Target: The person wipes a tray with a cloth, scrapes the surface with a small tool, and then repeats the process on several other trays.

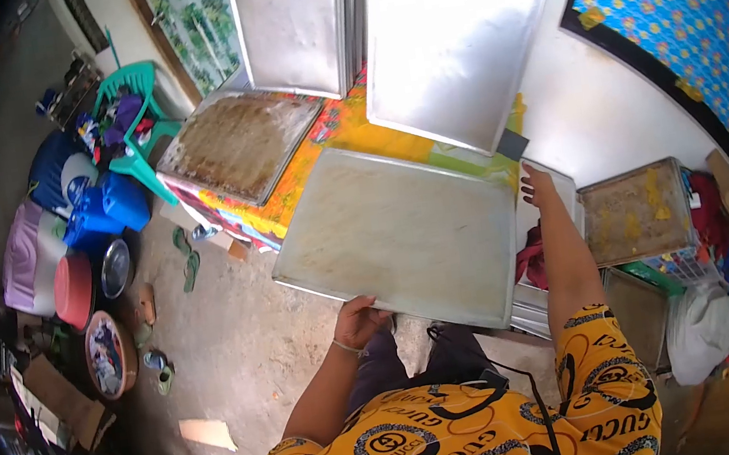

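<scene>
A large metal baking tray [402, 232] lies in front of me, its far part over the table and its near edge by my legs. My left hand [360, 323] is closed on the tray's near edge, thumb on top. Just past its right far corner is my right hand [537, 184], fingers apart and holding nothing. A pale tray-like panel [566, 201] sits beneath that hand. Behind, a bright, clean tray [455, 41] leans upright against the wall, beside a stack of upright trays [288, 30]. A brown-stained tray [234, 148] lies flat on the table's left side.
An orange patterned cloth [351, 128] covers the table. To the right stands another stained tray [634, 210] above a crate, near a white sack [700, 330]. On the left are a green chair [129, 83], blue containers [104, 206] and a basin of clothes [107, 353].
</scene>
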The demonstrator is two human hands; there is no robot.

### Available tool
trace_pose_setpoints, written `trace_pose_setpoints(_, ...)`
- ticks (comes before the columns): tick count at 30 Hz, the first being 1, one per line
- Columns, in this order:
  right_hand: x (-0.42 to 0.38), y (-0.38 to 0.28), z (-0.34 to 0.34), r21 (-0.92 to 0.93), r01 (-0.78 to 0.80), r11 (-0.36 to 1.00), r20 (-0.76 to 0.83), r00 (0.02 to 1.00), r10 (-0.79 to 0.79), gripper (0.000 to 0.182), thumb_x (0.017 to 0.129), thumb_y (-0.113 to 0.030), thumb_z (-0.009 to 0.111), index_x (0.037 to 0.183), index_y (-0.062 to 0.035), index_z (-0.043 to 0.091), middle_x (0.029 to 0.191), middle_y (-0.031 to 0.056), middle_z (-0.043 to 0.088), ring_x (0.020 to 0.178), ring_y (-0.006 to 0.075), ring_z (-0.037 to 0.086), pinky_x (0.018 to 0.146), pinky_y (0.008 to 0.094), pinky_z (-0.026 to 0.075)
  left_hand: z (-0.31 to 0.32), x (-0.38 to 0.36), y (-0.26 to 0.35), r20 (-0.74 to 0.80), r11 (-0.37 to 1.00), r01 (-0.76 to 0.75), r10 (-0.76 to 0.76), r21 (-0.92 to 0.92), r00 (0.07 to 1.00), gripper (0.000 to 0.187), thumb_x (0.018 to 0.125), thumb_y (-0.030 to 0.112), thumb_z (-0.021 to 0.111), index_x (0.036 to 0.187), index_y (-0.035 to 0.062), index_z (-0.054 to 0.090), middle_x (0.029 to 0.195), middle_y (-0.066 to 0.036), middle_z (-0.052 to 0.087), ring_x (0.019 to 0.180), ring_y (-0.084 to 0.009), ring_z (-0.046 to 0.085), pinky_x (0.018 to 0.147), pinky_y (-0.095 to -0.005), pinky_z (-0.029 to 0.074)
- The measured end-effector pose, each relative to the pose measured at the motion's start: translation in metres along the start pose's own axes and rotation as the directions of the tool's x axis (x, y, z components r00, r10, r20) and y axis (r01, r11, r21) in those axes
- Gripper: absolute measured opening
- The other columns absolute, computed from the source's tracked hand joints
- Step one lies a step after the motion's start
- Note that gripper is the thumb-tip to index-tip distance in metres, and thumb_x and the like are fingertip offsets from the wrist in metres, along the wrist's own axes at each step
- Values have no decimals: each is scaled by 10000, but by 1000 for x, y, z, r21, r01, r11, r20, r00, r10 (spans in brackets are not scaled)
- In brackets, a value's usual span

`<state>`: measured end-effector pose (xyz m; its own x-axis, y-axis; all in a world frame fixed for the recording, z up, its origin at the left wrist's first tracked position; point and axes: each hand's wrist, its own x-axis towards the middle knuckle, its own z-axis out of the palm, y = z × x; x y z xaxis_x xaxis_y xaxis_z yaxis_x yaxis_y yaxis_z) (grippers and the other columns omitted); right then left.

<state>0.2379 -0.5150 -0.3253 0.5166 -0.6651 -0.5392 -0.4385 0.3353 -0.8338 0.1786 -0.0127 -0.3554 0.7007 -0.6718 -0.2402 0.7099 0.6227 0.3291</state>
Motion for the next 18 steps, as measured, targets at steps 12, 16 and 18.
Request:
trace_pose_setpoints(12,90,1,20,-504,177,846,-179,936,-303,476,842,-419,626,1072,-3,600,1014,122,622,893,248,608,695,388,470,21,10,-15,-91,993,21,-32,-117,995,546,899,260,532,1354,60,307,1361,-151,405,1247,-306,423,1016,-501,386)
trace_pose_setpoints(16,63,-8,1,137,155,978,-197,972,-127,318,880,-270,587,1098,-39,574,1124,121,585,954,263,600,711,422,467,11,1,-16,-44,998,21,-24,-62,999,631,897,404,523,1389,101,271,1389,-147,362,1264,-312,394,1015,-486,380)
trace_pose_setpoints(18,30,-18,-9,430,204,880,-250,963,-101,323,890,-162,525,1180,-21,505,1189,130,540,1018,296,586,828,488,479,-16,-17,-11,-60,996,73,-70,49,996,638,897,423,520,1396,120,265,1394,-136,360,1260,-311,395,997,-477,392)
